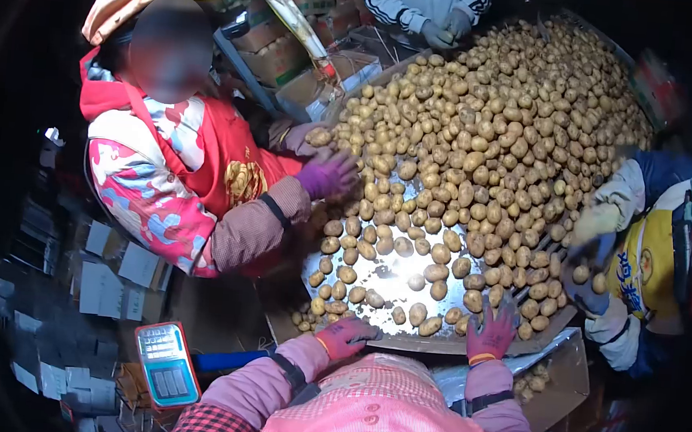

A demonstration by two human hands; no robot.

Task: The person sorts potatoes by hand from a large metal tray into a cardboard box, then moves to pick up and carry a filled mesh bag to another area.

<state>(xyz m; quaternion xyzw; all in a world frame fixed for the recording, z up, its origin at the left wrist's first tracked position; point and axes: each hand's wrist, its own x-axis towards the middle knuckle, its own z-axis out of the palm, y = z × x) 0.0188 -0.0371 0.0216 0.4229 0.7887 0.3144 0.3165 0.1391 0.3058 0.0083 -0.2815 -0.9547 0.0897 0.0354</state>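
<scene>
Potatoes (523,132) are heaped over a shiny metal table (391,256), thinning to scattered ones near my side. My left hand (346,335), in a pink glove with dark fingertips, lies at the near edge with its fingers stretched to the right, close to a few loose potatoes (332,307); I see nothing held in it. Gloved alike, my right hand (493,331) reaches over the near right edge. Its fingers are spread among potatoes, apparently touching some, without a grip on any.
A person in a red apron (237,155) works at the left with purple gloves (326,175). Another in a yellow apron (652,256) holds potatoes at the right; grey-gloved hands (448,31) show at the far side. A scale (168,364) and a cardboard box (565,379) stand near me.
</scene>
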